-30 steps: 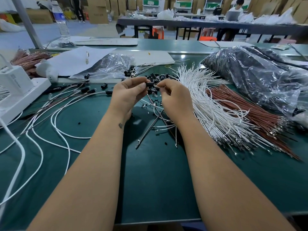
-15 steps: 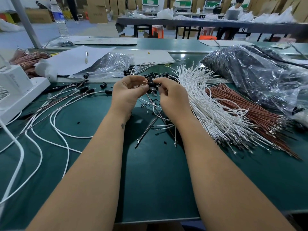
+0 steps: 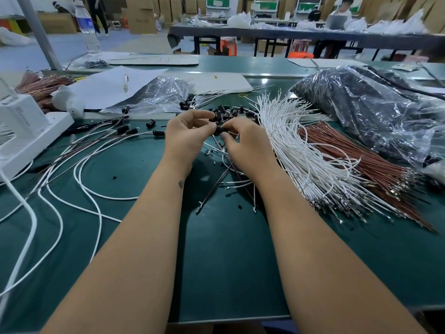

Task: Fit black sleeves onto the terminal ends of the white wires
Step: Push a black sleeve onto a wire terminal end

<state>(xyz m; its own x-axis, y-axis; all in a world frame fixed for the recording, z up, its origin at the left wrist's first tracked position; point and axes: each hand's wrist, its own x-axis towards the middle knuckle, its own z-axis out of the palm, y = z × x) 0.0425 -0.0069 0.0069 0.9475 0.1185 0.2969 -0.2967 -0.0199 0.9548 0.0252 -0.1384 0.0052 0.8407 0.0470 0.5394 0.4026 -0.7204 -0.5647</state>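
While the left hand (image 3: 187, 136) pinches a black sleeve (image 3: 219, 129) and the right hand (image 3: 248, 145) pinches a thin wire end against it, one fitting looks mid-way; can't tell if the terminal is seated. Done so far: a few sleeved wires (image 3: 125, 131) lie left on the green worktop (image 3: 216, 261). Left to do: the big fan of bare white wires (image 3: 296, 141) on the right, untouched. Loose sleeves (image 3: 231, 110) piled just behind the hands. Judged early in the batch.
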